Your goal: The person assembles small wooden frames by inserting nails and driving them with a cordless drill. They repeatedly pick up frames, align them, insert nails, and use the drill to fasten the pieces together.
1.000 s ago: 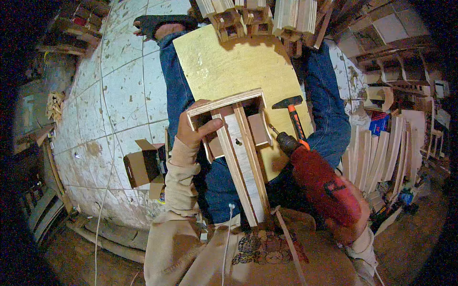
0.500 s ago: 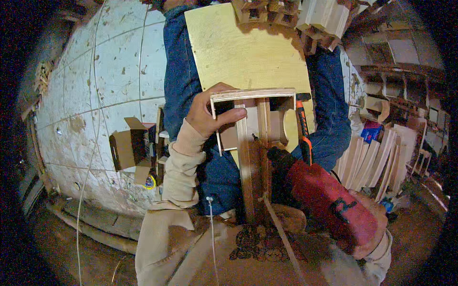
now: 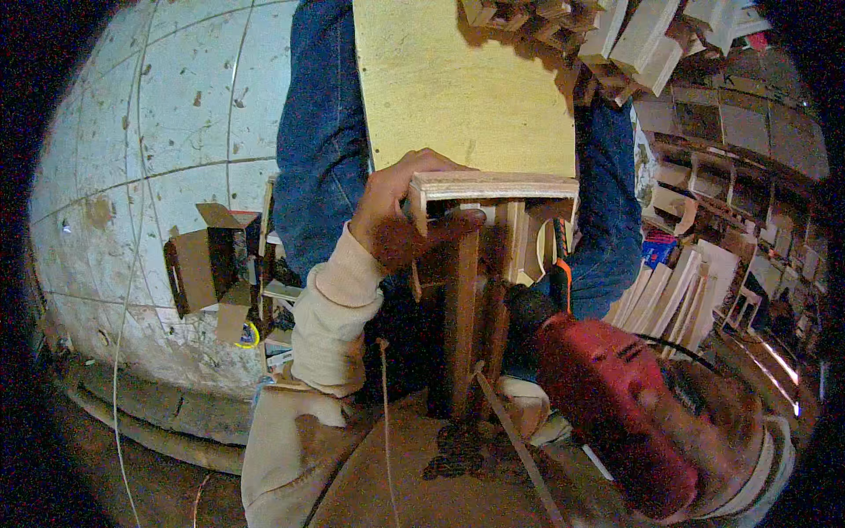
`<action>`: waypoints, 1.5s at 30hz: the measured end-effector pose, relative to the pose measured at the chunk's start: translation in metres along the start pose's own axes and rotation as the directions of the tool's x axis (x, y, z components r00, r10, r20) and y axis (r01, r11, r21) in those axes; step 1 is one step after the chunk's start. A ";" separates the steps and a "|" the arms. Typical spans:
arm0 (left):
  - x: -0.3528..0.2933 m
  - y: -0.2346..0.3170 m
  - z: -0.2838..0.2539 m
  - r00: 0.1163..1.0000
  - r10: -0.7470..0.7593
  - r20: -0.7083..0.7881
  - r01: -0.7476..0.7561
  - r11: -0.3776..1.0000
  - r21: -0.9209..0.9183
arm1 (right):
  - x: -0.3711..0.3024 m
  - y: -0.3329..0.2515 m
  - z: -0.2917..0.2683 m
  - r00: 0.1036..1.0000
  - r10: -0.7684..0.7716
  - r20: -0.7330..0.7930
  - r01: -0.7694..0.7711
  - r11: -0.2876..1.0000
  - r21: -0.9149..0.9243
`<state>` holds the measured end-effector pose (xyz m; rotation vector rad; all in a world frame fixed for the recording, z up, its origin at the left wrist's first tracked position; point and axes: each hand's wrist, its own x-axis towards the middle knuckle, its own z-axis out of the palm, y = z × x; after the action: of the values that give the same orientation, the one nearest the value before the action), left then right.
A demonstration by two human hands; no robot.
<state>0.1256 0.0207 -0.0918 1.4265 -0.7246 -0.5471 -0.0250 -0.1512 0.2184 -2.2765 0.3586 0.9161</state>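
My left hand (image 3: 396,211) is wrapped round the upper left corner of a wooden box-like frame (image 3: 497,187), its thumb inside against an upright strip. Two long wooden strips (image 3: 462,326) run from the frame down toward my torso. A red power drill (image 3: 607,378) is in my right hand (image 3: 717,440), its black chuck (image 3: 528,308) right beside the strips. The drill's tip is hidden in shadow, so I cannot tell whether it touches the wood. Behind the frame's right side shows part of a tool with an orange and black handle (image 3: 564,282).
A yellow board (image 3: 466,88) lies between my legs. Wooden pieces (image 3: 634,44) are stacked at its far right. More boards (image 3: 678,282) lean at the right. An open cardboard box (image 3: 207,260) and a yellow tape roll (image 3: 248,334) sit at the left.
The frame has tilted, showing more of its top edge and covering more of the orange-handled tool. My right hand and the drill have moved down and right. The whole view has shifted slightly.
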 end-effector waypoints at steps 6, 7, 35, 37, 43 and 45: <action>-0.002 -0.004 0.003 0.999 0.007 -0.050 -0.011 0.997 -0.078 | 0.021 -0.020 0.003 0.995 0.082 -0.056 -0.085 0.995 -0.059; -0.003 -0.002 0.003 0.999 0.000 -0.046 -0.004 0.997 -0.074 | 0.022 -0.022 0.005 0.994 0.081 -0.068 -0.086 0.994 -0.067; -0.186 -0.078 -0.184 0.618 -0.294 -0.729 0.786 0.250 0.566 | -0.064 0.144 0.265 0.708 0.097 -0.699 -0.007 0.992 0.129; -0.204 -0.101 -0.196 0.656 -0.406 -0.637 0.729 0.122 0.673 | -0.053 0.138 0.269 0.770 0.042 -0.636 0.051 0.991 0.127; -0.236 -0.187 -0.218 0.770 -0.259 -0.583 0.628 0.147 0.764 | -0.035 0.121 0.239 0.900 -0.102 -0.424 0.207 0.956 0.209; -0.240 -0.227 -0.239 0.714 -0.294 -0.636 0.700 0.259 0.666 | -0.032 0.117 0.220 0.931 -0.160 -0.328 0.254 0.930 0.267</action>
<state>0.1567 0.3390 -0.3451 2.7815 -0.1048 -0.3156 -0.2164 -0.0936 0.0657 -2.1114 0.3523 0.3714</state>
